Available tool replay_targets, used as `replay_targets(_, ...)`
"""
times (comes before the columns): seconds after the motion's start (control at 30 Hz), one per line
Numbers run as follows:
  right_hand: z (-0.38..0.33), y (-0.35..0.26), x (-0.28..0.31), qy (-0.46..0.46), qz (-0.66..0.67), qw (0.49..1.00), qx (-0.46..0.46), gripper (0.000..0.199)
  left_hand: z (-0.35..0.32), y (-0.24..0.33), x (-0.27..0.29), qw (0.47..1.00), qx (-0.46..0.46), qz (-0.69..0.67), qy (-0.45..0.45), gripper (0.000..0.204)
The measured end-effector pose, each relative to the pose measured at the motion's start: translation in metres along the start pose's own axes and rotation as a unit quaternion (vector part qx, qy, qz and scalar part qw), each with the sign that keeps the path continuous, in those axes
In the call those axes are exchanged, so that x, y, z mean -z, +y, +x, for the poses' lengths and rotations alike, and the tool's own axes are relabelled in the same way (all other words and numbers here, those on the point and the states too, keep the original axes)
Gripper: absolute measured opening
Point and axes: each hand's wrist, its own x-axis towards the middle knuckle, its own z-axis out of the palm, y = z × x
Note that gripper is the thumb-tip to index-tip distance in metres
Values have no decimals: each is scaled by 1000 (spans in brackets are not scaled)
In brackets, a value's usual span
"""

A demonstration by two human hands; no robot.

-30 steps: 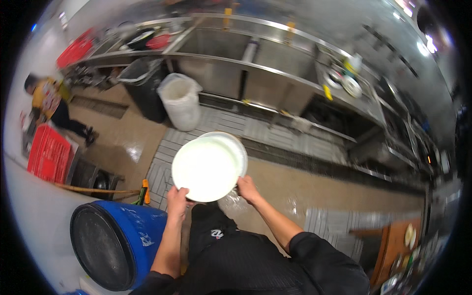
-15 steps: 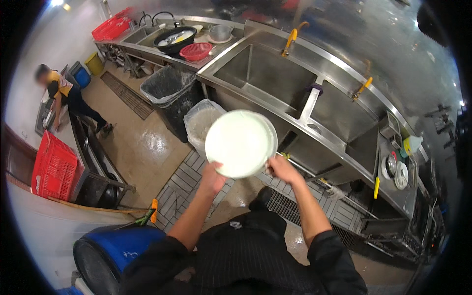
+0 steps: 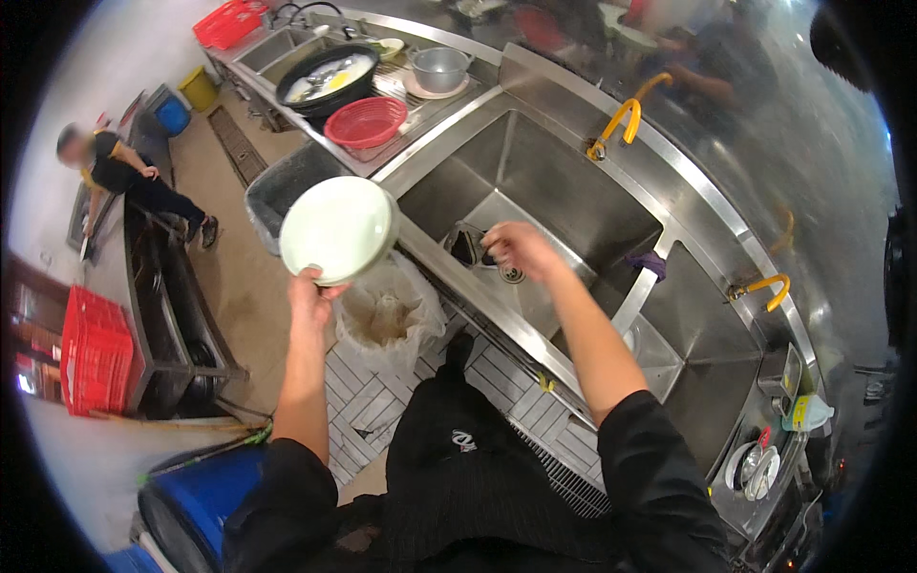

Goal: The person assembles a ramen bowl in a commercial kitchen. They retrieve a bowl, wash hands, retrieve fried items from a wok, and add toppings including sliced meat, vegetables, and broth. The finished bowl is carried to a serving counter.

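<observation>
A round white plate (image 3: 339,230) is held up in the air, tilted with its face toward the camera, above a bin lined with a clear bag (image 3: 387,315) and just in front of the steel edge of the sink. The left hand (image 3: 313,291) grips the plate by its lower rim, fingers closed on the edge. The right hand (image 3: 516,250) is off the plate and reaches out over the large steel sink basin (image 3: 544,205), its fingers loosely curled near the drain (image 3: 512,275); whether it holds anything cannot be told. A yellow tap (image 3: 621,119) arches over the far wall of that basin, and a second yellow tap (image 3: 764,286) stands over the next basin to the right. On the steel surface (image 3: 430,105) to the left of the sink sit a red colander (image 3: 366,121), a grey metal bowl (image 3: 439,67) and a black tub (image 3: 325,81) with plates in it. A grey bin (image 3: 287,186) stands on the floor below that surface. A blue barrel (image 3: 196,506) stands at the lower left, and a red crate (image 3: 95,349) leans further left. Another person in dark clothes (image 3: 124,177) stands well apart at the far left.
</observation>
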Motion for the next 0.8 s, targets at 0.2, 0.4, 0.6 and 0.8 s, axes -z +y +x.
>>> replay_targets(0.2,74,-65,209,198,379,869,247,24,179,32,-40,999,-19,35,23,66)
replay_targets(0.4,127,-119,319,292,421,762,397,24,242,34,-53,997,-10,60,56,70)
replay_targets(0.6,235,-99,332,341,26,889,304,24,272,30,-43,997,4,8,73,66)
replay_targets(0.8,245,-30,224,377,56,924,25,28,254,35,-57,996,27,18,81,71)
